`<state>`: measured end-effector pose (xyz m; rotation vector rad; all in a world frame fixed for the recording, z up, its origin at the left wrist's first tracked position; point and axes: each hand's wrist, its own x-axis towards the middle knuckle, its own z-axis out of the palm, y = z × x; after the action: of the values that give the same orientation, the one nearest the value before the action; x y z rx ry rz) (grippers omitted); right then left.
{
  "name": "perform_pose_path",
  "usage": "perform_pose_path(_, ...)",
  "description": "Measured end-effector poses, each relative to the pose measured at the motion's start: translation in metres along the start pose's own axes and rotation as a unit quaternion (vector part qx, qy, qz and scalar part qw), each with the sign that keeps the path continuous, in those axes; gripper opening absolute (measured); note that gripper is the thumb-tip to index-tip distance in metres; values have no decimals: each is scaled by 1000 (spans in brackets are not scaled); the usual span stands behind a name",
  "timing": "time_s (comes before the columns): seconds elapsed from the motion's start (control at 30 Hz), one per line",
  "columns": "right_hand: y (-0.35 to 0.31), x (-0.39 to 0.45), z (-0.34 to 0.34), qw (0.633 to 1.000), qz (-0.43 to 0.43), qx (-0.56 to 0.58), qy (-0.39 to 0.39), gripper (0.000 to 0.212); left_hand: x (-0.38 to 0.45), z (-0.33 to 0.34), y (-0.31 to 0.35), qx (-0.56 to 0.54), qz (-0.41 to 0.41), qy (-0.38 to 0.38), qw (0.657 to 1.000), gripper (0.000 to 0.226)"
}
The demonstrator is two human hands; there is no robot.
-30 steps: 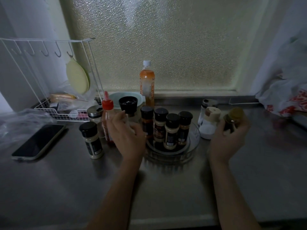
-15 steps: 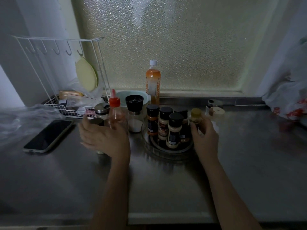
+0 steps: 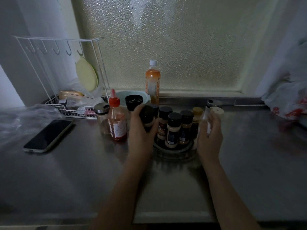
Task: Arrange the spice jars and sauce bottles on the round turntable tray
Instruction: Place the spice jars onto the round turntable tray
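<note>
Steel counter (image 3: pixel 249 155), bare beside turntable (image 3: pixel 174 151)

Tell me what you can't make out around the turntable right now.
All in the head view:
- Turntable tray: left rim hidden by left hand, right rim by right hand.
- Black-capped jar in the left hand: motion-blurred, label unreadable.
- Jar labels on the tray: too dark to read.
- Cork-lidded jar: body hidden behind the right hand's fingers.
</note>
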<state>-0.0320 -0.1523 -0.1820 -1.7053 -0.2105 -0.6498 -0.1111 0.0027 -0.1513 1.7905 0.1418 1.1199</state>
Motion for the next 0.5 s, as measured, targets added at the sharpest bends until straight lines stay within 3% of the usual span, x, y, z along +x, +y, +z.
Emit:
perform_pose_path(0.17,9,16,-5,983,2,-76,169,59,4,9,-16,-3,-12,-102,995,53)
perform_pose_path(0.33,32,37,-4,988,124,-64,73,66,5,15,-27,66,14,-100,993,49)
perform_pose_path(0.5,43,43,-1,985,131,-98,55,56,4,11,-29,118,78,-87,986,40)
